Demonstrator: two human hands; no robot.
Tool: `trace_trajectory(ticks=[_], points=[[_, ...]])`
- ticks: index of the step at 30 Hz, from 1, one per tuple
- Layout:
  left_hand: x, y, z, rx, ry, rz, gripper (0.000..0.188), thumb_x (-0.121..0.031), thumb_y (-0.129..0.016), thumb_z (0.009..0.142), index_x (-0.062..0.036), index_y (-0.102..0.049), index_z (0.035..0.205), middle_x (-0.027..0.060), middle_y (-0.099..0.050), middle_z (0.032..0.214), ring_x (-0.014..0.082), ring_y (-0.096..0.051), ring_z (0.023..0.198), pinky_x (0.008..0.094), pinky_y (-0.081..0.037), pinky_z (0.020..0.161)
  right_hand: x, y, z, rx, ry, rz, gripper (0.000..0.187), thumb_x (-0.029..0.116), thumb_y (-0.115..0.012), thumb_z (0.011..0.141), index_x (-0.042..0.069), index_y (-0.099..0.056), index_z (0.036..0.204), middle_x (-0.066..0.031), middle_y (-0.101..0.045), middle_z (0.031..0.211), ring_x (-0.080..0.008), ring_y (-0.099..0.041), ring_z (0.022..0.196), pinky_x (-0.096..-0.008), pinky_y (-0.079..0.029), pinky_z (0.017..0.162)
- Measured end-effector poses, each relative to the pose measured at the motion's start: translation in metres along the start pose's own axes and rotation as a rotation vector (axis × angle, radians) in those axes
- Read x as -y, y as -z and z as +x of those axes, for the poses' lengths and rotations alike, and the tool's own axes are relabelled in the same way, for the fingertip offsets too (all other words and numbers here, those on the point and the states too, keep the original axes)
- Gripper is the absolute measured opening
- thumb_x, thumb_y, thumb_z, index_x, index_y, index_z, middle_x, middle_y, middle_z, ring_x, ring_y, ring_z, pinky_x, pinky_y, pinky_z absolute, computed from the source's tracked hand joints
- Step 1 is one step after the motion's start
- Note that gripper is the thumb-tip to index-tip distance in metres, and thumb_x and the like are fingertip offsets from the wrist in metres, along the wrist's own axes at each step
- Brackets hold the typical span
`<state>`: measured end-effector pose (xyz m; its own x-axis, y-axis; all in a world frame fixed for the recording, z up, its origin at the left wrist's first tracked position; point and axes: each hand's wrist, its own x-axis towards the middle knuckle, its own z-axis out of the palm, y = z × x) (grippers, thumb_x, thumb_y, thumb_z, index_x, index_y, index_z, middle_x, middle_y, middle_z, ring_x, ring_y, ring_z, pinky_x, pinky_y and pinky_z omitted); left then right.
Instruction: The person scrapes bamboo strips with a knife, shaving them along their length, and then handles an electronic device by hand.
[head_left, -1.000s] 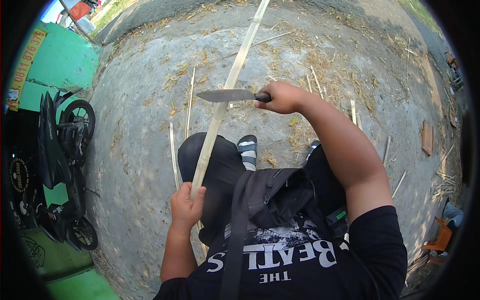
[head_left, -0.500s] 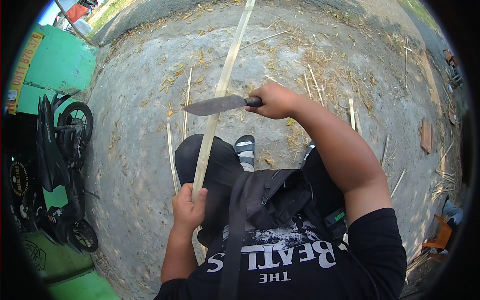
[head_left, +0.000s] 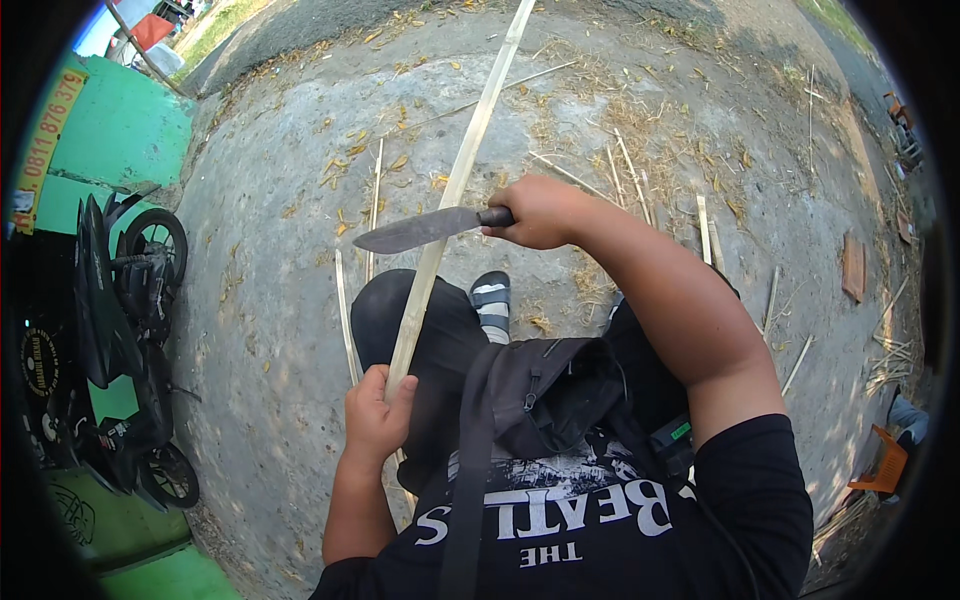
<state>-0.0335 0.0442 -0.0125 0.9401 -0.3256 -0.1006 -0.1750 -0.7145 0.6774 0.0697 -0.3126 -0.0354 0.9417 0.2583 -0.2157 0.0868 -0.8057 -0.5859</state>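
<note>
At the far left of the frame a black motorbike (head_left: pixel 120 330) stands parked against a green wall (head_left: pixel 120 140). Moving right, low in the middle, the left hand (head_left: pixel 377 415) is clamped around the near end of a long pale bamboo strip (head_left: pixel 455 185), which runs from there diagonally up to the top edge, over the concrete ground (head_left: pixel 280 200). The strip looks light, stiff yet springy, with edges likely to splinter, so the lower end is the sound place to hold. Right of centre, the right hand (head_left: pixel 540 212) is closed tight on the handle of a machete (head_left: pixel 420 230), its blade lying across the strip. Loose bamboo slivers (head_left: pixel 705 230) lie scattered to the right.
</note>
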Motion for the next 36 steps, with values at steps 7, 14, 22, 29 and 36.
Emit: trace_trajectory(ticks=[7,14,22,29,36], points=[[0.001,0.001,-0.001,-0.006,-0.07,0.037,0.032,-0.03,-0.071,0.097,-0.0008,-0.062,0.089,0.0108,-0.061,0.063,0.0222,-0.061,0.054,0.0346,-0.046,0.053,-0.031,0.019,0.003,-0.114,-0.132,0.144,0.04,0.043,-0.068,0.093,0.005,-0.074,0.102,-0.0204,-0.073,0.089,-0.0399,-0.069,0.089,-0.0476,-0.053,0.081],[-0.002,0.007,0.003,0.069,0.06,-0.017,0.031,-0.028,-0.072,0.097,0.0003,-0.063,0.091,0.0105,-0.062,0.062,0.0201,-0.062,0.054,0.0338,-0.046,0.053,-0.007,0.003,0.0,-0.006,0.027,0.044,0.041,0.043,-0.068,0.094,0.004,-0.075,0.103,-0.0212,-0.073,0.095,-0.0398,-0.07,0.093,-0.0474,-0.054,0.083],[-0.004,0.005,0.005,0.041,-0.047,0.008,0.03,-0.028,-0.072,0.097,0.0002,-0.063,0.091,0.0071,-0.061,0.061,0.0132,-0.059,0.054,0.031,-0.045,0.052,-0.046,0.026,0.001,-0.118,-0.151,0.123,0.042,0.043,-0.067,0.095,0.002,-0.074,0.102,-0.0198,-0.073,0.089,-0.037,-0.07,0.087,-0.0462,-0.053,0.08],[0.009,0.003,0.001,0.042,0.035,-0.149,0.029,-0.027,-0.07,0.099,-0.0004,-0.063,0.091,-0.0007,-0.057,0.06,0.005,-0.051,0.056,0.0261,-0.04,0.05,-0.015,0.019,-0.007,-0.014,-0.039,0.093,0.042,0.045,-0.068,0.094,0.004,-0.075,0.103,-0.0191,-0.073,0.089,-0.0376,-0.07,0.088,-0.0467,-0.053,0.081],[0.02,0.001,0.004,0.045,0.06,-0.294,0.028,-0.027,-0.069,0.1,-0.0015,-0.061,0.09,-0.0034,-0.055,0.062,0.0039,-0.047,0.057,0.0248,-0.038,0.051,-0.046,0.014,-0.002,-0.148,-0.099,0.154,0.039,0.042,-0.069,0.095,0.003,-0.07,0.089,-0.0162,-0.065,0.072,-0.0325,-0.06,0.068,-0.0449,-0.047,0.068]])
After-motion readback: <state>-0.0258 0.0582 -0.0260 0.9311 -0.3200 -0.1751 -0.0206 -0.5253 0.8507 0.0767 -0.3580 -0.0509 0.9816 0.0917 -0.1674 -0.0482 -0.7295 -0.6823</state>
